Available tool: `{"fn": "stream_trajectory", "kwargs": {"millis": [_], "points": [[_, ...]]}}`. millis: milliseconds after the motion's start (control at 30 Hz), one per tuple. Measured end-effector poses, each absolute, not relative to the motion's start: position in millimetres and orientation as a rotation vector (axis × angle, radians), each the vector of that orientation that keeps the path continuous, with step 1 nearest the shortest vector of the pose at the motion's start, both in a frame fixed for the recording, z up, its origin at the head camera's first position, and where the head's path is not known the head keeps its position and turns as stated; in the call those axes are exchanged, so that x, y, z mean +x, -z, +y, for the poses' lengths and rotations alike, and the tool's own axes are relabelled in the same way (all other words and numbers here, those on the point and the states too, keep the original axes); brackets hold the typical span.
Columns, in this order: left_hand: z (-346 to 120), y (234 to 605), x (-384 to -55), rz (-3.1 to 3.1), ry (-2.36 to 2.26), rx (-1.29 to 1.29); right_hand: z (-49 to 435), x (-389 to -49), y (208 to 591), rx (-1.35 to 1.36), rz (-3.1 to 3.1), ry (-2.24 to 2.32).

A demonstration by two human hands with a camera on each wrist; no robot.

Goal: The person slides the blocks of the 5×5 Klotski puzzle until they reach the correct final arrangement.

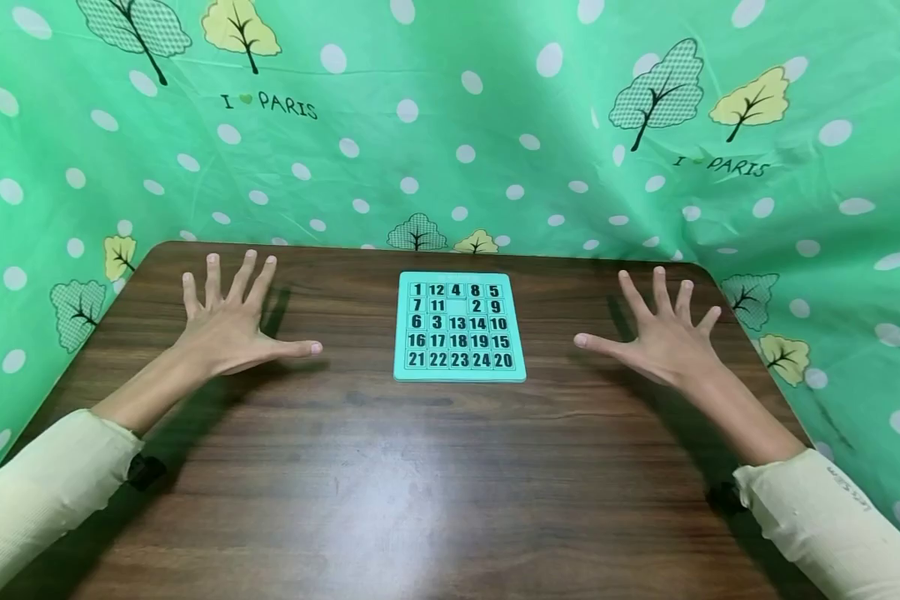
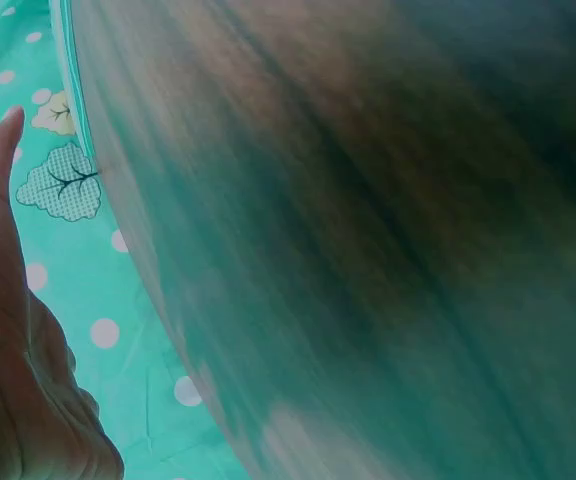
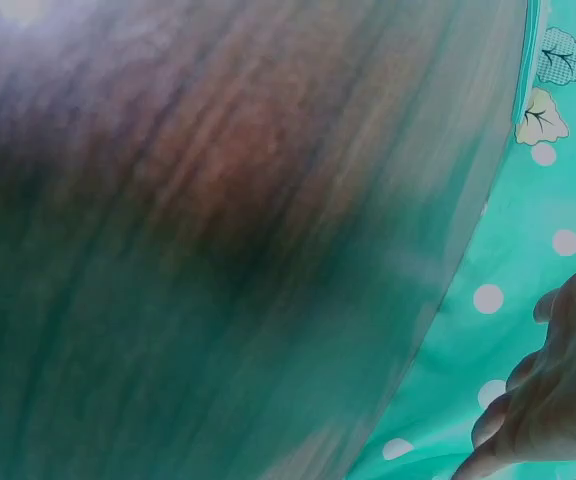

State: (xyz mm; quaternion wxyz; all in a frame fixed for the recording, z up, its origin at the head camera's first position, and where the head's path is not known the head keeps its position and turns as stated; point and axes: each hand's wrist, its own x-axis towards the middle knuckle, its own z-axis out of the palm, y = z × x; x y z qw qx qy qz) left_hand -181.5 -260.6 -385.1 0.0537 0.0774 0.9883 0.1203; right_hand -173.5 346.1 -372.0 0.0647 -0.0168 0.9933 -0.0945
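The left hand [image 1: 228, 323] is spread wide, fingers straight and apart, holding nothing. The right hand [image 1: 669, 337] is spread the same way and just as bare. Both look raised over the table [image 1: 390, 492], to judge by the shadows lying beside them; whether any fingertip touches the wood is hard to tell.

The puzzle [image 1: 459, 327] lies flat on the table between the hands, off the thumb side of each: to the right of the left hand, to the left of the right hand, and about level with both palms. Each thumb points across at it and neither reaches it. The right hand is a little nearer, its thumb tip closer to its edge than the left thumb tip is to the other.

The puzzle looks near square, with no clear long axis; its number rows run from one hand toward the other. Its one gap [image 1: 457, 306] sits in the middle column, second row from the far side. Beyond the fingertips hangs the cloth [image 1: 420, 150]; behind each wrist is a pale sleeve [image 1: 52, 492]
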Motion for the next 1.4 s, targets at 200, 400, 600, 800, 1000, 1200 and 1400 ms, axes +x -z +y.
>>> {"fn": "stream_trajectory", "kwargs": {"millis": [200, 400, 600, 800, 1000, 1200, 1400], "points": [[-251.8, 382.2, -185.7, 3.007, -0.366, 0.278, 347.4, -177.0, 369.5, -0.089, 3.025, 0.305], [-236.6, 378.7, -187.8, 2.987, -0.415, 0.316, 345.7, -180.1, 367.1, -0.118, 3.015, 0.332], [-218.4, 378.8, -191.6, 2.96, -0.473, 0.335, 341.1, -179.6, 366.5, -0.131, 2.997, 0.335], [-200.0, 381.3, -195.6, 2.945, -0.466, 0.395, 335.5, -180.8, 365.9, -0.153, 2.994, 0.331], [-182.1, 386.6, -199.7, 2.902, -0.506, 0.456, 327.7, -181.9, 369.5, -0.189, 3.002, 0.307], [-167.5, 389.7, -204.3, 2.861, -0.518, 0.505, 316.5, -184.1, 369.9, -0.216, 3.001, 0.31], [-156.7, 391.9, -209.4, 2.811, -0.538, 0.534, 305.8, -186.5, 368.2, -0.243, 2.996, 0.33]]}}
